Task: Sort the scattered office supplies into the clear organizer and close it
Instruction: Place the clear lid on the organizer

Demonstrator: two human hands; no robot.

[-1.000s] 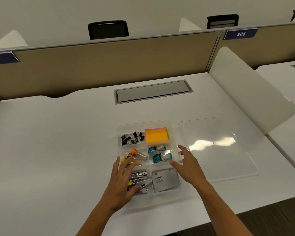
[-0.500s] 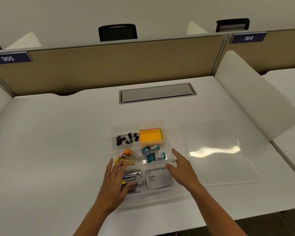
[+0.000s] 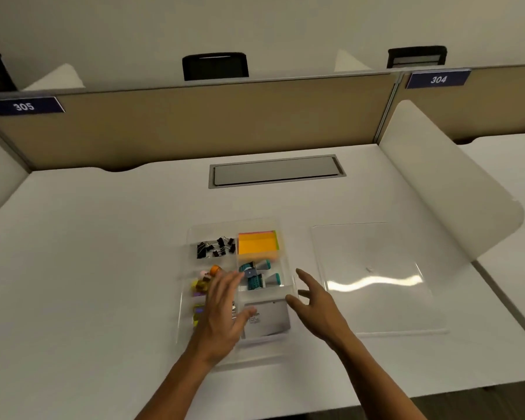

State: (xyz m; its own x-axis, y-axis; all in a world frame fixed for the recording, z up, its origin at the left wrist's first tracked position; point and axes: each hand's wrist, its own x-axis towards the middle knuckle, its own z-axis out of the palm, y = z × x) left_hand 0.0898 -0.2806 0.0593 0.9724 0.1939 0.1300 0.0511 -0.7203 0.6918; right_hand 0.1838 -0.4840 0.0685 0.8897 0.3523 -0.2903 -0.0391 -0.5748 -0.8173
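Organizer point(image 3: 185, 301) farther left than before

I see soft, even overhead light, a little dim and warm — shadows stay faint. A bright glare streak crosses the clear lid point(image 3: 373, 280) near the desk point(image 3: 103, 268) right edge. Both hands smear with motion blur — the frame edges bow from the wide lens

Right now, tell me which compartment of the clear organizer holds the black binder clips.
The far-left compartment of the clear plastic organizer: small black binder clips fill it, beside the orange sticky notes on its right.
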